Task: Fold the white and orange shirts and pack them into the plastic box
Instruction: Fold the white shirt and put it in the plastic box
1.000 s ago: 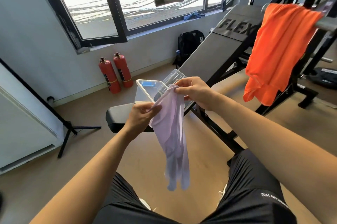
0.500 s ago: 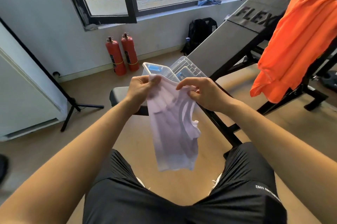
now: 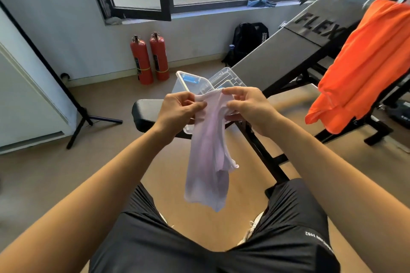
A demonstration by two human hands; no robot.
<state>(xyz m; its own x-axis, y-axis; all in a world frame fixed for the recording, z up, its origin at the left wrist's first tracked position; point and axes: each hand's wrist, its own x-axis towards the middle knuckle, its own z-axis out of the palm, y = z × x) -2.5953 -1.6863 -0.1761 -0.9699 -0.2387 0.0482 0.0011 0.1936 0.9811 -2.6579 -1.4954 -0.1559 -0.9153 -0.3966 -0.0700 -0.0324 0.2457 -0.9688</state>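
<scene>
- Gym equipment is filling this room: a padded bench (image 3: pixel 150 115) is standing in the middle of the floor, with a window behind it and two red extinguishers (image 3: pixel 149 59) against the wall.
- On the bench seat, a clear box (image 3: pixel 184 79) is waiting with its lid (image 3: pixel 228 76) lying open just beside it, probably so that folded clothes can go straight in.
- The person is holding the white shirt (image 3: pixel 207 161) in the air, above the knees and just in front of the box.
- The left hand (image 3: pixel 179 110) is pinching the top edge of the shirt, fingers closed on the cloth.
- The right hand (image 3: pixel 246 108) is gripping the same edge very near, thumb and fingers closed on it too.
- Because both hands are so close together, the shirt is hanging down as a narrow, bunched strip; I think the person is searching for the shoulders or the hem to spread it before folding.
- The orange shirt (image 3: pixel 363 66) is hanging over the rack on the right, well apart from the hands, untouched.
- Nothing seems to be lying in the box yet, so the task is looking early.
</scene>
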